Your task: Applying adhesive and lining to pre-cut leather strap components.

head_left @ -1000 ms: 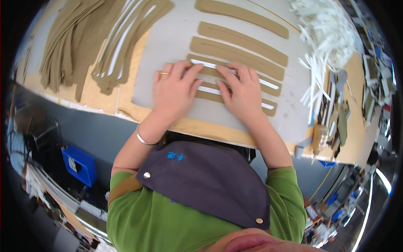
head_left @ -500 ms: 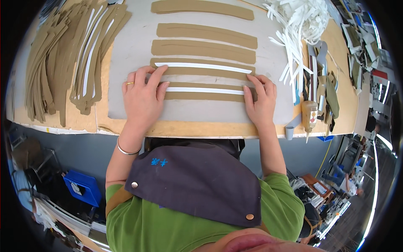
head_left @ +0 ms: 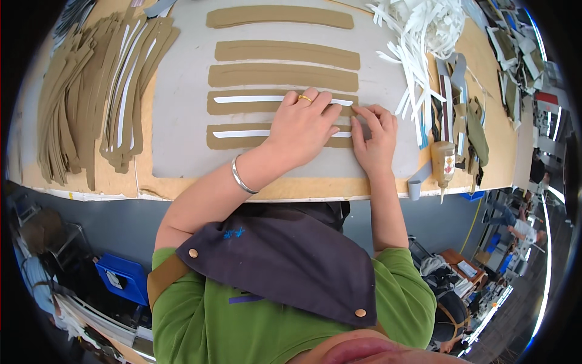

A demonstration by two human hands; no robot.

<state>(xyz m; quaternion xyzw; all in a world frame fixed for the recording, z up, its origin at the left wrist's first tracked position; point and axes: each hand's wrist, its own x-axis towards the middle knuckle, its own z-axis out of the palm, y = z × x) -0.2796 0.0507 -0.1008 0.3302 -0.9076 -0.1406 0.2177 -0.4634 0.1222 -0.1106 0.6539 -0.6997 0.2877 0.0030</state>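
Several long brown fabric strips lie in rows on a grey sheet (head_left: 182, 109). Narrow white strips run along the nearest brown strip (head_left: 227, 143) and the second-nearest one (head_left: 218, 108). My left hand (head_left: 306, 126) reaches across to the right, its fingers resting over the upper white strip (head_left: 248, 99) and its palm covering part of the lower white strip (head_left: 242, 134). It is open, holding nothing that shows. At the right ends of these two pieces is my right hand (head_left: 376, 138), open, thumb apart from the forefinger, fingertips by the brown edges.
Stacked brown strips (head_left: 73, 109) lie at the left of the table, some bearing white strips. A tangled heap of white strips (head_left: 427, 30) sits at the back right. A bottle with a pointed nozzle (head_left: 444, 164) and a grey strip roll (head_left: 416, 187) are near the front right edge.
My left hand has moved right from the left ends of the two nearest pieces to over their right half. My right hand has stayed at the right ends.
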